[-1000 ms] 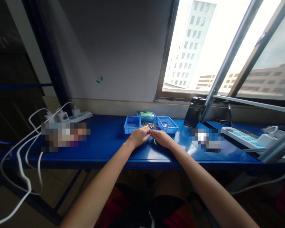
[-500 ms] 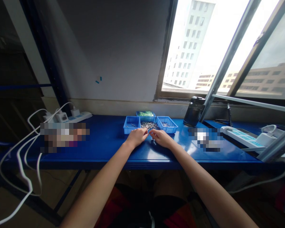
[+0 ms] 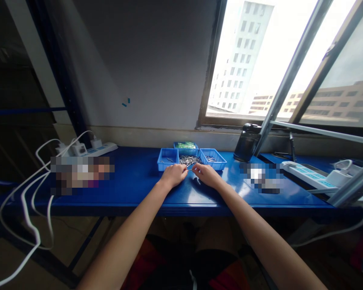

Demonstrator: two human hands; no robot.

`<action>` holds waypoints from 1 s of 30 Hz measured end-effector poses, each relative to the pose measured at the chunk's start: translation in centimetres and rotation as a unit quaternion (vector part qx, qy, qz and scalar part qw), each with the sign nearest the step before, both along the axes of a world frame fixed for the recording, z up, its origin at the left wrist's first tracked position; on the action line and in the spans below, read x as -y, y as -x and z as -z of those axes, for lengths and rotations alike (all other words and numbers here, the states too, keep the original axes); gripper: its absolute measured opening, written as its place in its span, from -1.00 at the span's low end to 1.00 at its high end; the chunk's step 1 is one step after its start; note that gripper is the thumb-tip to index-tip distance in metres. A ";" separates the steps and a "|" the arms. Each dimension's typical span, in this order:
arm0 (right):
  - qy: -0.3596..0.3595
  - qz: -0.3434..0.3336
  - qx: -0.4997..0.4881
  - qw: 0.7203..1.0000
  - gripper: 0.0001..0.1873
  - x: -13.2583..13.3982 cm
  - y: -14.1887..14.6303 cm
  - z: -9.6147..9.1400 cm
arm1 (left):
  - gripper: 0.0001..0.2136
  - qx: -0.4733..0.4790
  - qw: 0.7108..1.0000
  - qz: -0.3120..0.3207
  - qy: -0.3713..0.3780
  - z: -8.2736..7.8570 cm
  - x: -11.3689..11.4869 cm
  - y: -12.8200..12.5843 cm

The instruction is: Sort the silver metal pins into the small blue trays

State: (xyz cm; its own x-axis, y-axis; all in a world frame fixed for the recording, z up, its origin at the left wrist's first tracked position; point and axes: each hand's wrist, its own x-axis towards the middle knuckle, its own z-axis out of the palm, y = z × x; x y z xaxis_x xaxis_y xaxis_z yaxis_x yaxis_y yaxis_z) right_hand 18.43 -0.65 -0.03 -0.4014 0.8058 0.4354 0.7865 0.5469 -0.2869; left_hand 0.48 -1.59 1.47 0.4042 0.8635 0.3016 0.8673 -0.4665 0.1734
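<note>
Over the blue table, my left hand (image 3: 173,175) is closed in a pinch on a small thin metal piece (image 3: 189,169). Its exact kind is too small to make out. My right hand (image 3: 207,175) comes from the other side, thumb and fingertips pinched at the piece's right end. Just beyond my fingers lies a heap of small shiny metal pieces (image 3: 190,159). A blue bin (image 3: 168,166) on the left has a few pieces in it. The right blue bin (image 3: 217,165) also holds some.
Behind the heap, another blue bin (image 3: 175,145) contains green packets (image 3: 186,145). A black bottle (image 3: 247,143) stands by the window at right. Power strips (image 3: 310,174) with white cables lie at both ends of the blue table (image 3: 136,177). Two patches on the tabletop are blurred out.
My fingertips have drawn slightly apart, with the right ones shifting a little to the right, so more of the thin metal piece shows between them. The bins have not moved.
</note>
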 end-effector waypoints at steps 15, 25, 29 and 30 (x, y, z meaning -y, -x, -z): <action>0.010 -0.003 -0.004 1.000 -0.85 0.1 0.0 0.0 | -0.77 -0.004 1.000 0.007 0.006 -0.1 0.0 0.0; 0.021 -0.022 -0.024 0.999 -0.75 -0.1 -0.2 0.0 | -0.68 -0.012 1.000 -0.009 0.006 -0.1 0.1 0.0; 0.026 -0.022 -0.022 0.999 -0.73 -0.1 -0.2 0.1 | -0.69 -0.015 1.000 -0.019 0.012 -0.1 0.1 -0.1; 0.025 -0.020 -0.019 0.999 -0.74 -0.1 -0.2 0.1 | -0.70 -0.015 1.000 -0.022 0.015 -0.1 0.1 -0.2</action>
State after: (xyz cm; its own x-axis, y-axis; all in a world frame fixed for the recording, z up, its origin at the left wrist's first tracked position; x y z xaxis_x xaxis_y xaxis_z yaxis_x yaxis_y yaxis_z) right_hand 18.60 -0.52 -0.11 -0.4174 0.8108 0.4104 0.7522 0.5617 -0.3445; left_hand 0.64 -1.68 1.59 0.3749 0.8886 0.2642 0.8916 -0.4236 0.1598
